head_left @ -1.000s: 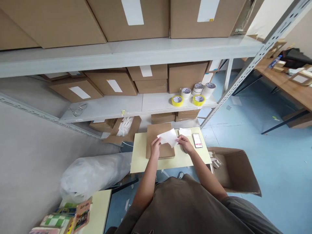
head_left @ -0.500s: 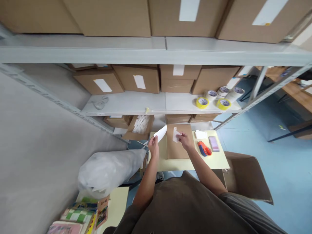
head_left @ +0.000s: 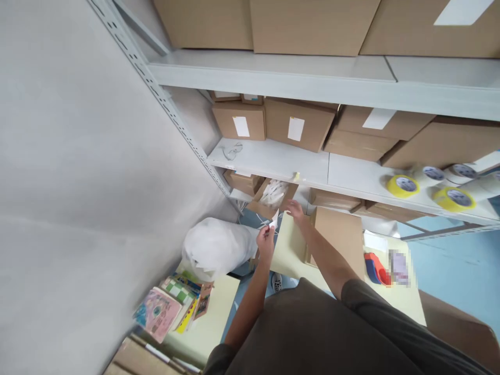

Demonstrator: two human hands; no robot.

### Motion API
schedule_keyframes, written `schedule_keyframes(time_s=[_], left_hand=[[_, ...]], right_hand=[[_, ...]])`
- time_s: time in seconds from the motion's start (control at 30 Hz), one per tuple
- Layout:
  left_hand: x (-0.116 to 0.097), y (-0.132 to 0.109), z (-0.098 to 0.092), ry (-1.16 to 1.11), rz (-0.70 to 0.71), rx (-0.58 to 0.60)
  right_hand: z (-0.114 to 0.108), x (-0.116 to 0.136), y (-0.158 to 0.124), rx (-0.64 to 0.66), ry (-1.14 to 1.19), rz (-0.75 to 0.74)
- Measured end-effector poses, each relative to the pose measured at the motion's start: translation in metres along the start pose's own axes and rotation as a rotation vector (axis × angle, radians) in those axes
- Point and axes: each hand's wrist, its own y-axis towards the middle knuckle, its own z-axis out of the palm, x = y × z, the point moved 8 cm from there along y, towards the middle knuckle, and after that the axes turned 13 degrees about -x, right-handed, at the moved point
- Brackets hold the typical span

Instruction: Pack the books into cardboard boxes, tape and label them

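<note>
- The left hand (head_left: 266, 237) pinches a small white slip of paper (head_left: 275, 219) between thumb and fingers, holding it up at the left edge of the pale yellow surface (head_left: 287, 250).
- The right hand (head_left: 296, 210) no longer holds a slip of its own, as it did half a second ago; its fingers are spread apart and empty, stretched forward past the far edge of the surface.
- That right hand now sits just beside an open cardboard box (head_left: 272, 197) under the lower shelf (head_left: 273, 164); the box shows white packets or bags inside.
- A flat brown carton (head_left: 339, 237) lies on the surface to the right of the right forearm, touched by neither hand.
- Further right on the surface are a red and blue tape dispenser (head_left: 375, 267) and a white sheet (head_left: 375, 241).
- The view has swung left since a second ago, so the wall, a white plastic sack (head_left: 216, 246) on the floor and a stack of colourful booklets (head_left: 172, 307) on a second surface fill more of the picture.
- Yellow tape rolls (head_left: 402, 184) stand on the shelf at right.
</note>
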Motion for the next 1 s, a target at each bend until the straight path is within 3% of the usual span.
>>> schedule_keyframes(time_s=[0.17,0.33,0.4,0.5,0.57,0.63,0.7,0.77,0.87,1.0], left_hand=[[-0.003,-0.003,0.033,0.036,0.095,0.089],[-0.015,-0.051,0.108,0.095,0.327,0.353],[-0.017,-0.083,0.14,0.125,0.425,0.488],[-0.013,-0.132,0.176,0.157,0.528,0.634],[0.0,-0.156,0.192,0.168,0.495,0.697],[0.022,-0.17,0.201,0.197,0.332,0.722],[0.048,-0.178,0.206,0.264,0.122,0.718],[0.068,-0.183,0.207,0.357,0.006,0.702],[0.074,-0.182,0.21,0.491,0.062,0.652],[0.069,-0.182,0.221,0.734,0.215,0.664]], right_hand=[[-0.065,-0.012,-0.029,0.012,-0.021,-0.067],[-0.143,-0.015,-0.079,0.118,0.039,-0.039],[-0.178,-0.012,-0.09,0.05,0.076,-0.067],[-0.238,-0.014,-0.093,-0.181,0.107,-0.095],[-0.274,-0.022,-0.091,-0.305,0.138,-0.075],[-0.299,-0.034,-0.089,-0.347,0.174,-0.046],[-0.314,-0.048,-0.085,-0.331,0.198,-0.005],[-0.321,-0.062,-0.08,-0.303,0.2,0.035],[-0.326,-0.075,-0.069,-0.296,0.082,0.036],[-0.332,-0.074,-0.054,-0.355,-0.322,-0.064]])
